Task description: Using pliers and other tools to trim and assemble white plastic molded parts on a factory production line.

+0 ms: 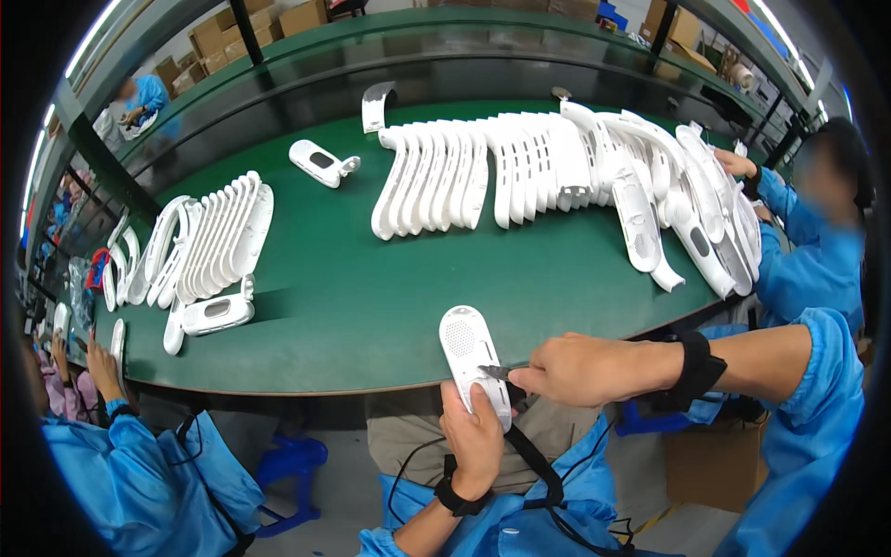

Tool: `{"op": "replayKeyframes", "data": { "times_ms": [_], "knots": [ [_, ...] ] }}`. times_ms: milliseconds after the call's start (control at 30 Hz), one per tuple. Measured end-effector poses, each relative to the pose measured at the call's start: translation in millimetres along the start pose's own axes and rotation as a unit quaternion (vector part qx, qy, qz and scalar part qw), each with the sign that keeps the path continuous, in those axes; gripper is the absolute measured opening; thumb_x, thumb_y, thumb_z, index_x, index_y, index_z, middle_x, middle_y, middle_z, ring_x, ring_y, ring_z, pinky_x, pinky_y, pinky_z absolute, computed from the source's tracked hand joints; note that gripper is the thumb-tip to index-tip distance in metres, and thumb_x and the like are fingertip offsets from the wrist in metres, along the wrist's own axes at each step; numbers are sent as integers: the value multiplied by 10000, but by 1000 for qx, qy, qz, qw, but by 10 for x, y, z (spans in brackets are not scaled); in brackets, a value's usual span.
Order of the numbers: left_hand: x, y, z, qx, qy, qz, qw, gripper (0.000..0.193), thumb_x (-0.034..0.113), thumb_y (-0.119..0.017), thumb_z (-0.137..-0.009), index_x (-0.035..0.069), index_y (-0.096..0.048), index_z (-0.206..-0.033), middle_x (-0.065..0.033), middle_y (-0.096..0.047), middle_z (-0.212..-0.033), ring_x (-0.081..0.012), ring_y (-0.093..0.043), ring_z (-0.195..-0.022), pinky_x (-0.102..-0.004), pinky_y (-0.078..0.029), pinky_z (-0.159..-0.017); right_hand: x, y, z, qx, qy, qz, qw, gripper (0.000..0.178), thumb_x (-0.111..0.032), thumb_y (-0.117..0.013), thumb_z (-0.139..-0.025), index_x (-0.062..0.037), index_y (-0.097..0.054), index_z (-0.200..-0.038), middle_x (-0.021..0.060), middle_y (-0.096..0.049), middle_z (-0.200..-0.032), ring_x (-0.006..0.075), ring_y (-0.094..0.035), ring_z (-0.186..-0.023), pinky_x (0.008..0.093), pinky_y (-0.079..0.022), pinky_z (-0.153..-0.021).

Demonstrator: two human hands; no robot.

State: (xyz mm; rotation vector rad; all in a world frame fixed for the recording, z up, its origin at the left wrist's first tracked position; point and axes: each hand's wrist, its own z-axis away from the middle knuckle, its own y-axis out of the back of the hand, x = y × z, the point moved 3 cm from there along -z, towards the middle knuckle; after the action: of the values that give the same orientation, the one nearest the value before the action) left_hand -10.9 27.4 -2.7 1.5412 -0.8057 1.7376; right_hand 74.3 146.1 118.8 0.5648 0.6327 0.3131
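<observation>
My left hand point(471, 440) grips the lower end of a long white plastic housing point(464, 336) with rounded ends and a patch of small holes. The housing is tilted up over the near edge of the green table point(343, 325). My right hand point(594, 369) is closed around a small dark knife-like tool point(496, 371), most of which the fingers hide. Its tip touches, or nearly touches, the housing's face just above my left thumb. Black bands circle both my wrists.
A row of curved white housings point(432, 181) stands across the table, running into a loose pile point(710, 213) at the right. Another row point(223, 237) stands at the left. Single pieces point(320, 164) lie between them. Co-workers in blue sit at both sides, near a blue stool point(292, 469).
</observation>
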Motion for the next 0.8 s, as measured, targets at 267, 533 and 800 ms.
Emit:
{"op": "replayKeyframes", "data": {
  "times_ms": [267,533,800],
  "knots": [
    [45,-5,-23,15,-2,60,998,209,155,-443,-1003,-26,-445,-1106,-122,-599,-856,-162,-608,-528,-284,-514,-469,148,-330,82,-90,-147,-419,892,492,-445,-413,-1006,18,-567,-937,58,-573,-791,131,-551,-632,285,-484,-557],
    [7,22,-25,6,53,104,993,188,115,-424,-991,-61,-477,-1033,-148,-632,-762,-221,-661,-543,-323,-525,-471,-162,-124,186,272,198,-326,884,302,-272,-455,-1018,27,-472,-981,111,-590,-797,153,-578,-772,304,-467,-696],
    [7,12,-38,3,62,92,994,194,105,-433,-985,-70,-494,-1042,-141,-634,-753,-220,-663,-551,-326,-540,-479,-288,-306,-504,372,305,-298,824,342,-298,-485,-1010,18,-475,-880,67,-478,-567,149,-441,-493,334,-361,-469]
  ]
}}
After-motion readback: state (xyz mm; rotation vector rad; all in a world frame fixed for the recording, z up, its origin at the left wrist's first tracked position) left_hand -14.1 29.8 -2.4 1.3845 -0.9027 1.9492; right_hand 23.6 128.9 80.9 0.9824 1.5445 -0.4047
